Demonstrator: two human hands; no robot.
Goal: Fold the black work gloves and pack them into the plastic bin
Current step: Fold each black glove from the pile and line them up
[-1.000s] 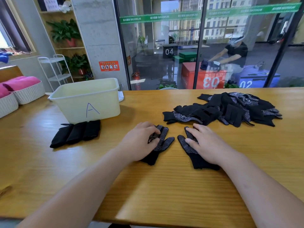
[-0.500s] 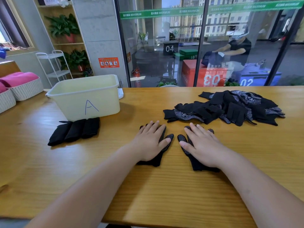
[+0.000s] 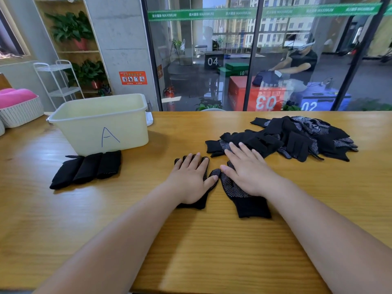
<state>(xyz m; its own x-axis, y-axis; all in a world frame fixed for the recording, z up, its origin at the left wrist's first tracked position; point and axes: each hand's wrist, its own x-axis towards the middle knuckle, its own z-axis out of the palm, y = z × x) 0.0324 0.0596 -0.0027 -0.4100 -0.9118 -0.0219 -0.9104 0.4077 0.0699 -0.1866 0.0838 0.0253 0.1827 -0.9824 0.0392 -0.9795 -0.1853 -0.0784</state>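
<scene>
Two black dotted work gloves lie flat side by side on the wooden table (image 3: 212,251). My left hand (image 3: 191,179) presses flat on the left glove (image 3: 200,203), fingers straight over its fingers. My right hand (image 3: 247,170) lies flat on the right glove (image 3: 248,203), whose cuff shows below my wrist. A loose pile of black gloves (image 3: 297,136) sits just beyond my right fingertips. Three folded gloves (image 3: 87,168) lie in a row before the pale yellow plastic bin (image 3: 101,124) marked "A".
White woven baskets with pink cloth (image 3: 19,105) stand at the table's far left. A glass wall runs behind the table's far edge, with a person seated beyond it. A white rack and plant shelves stand at the back left.
Both hands have flattened and slid forward along the two gloves, smoothing them; my fingers went from slightly curled to straight. The right glove's cuff is now uncovered.
</scene>
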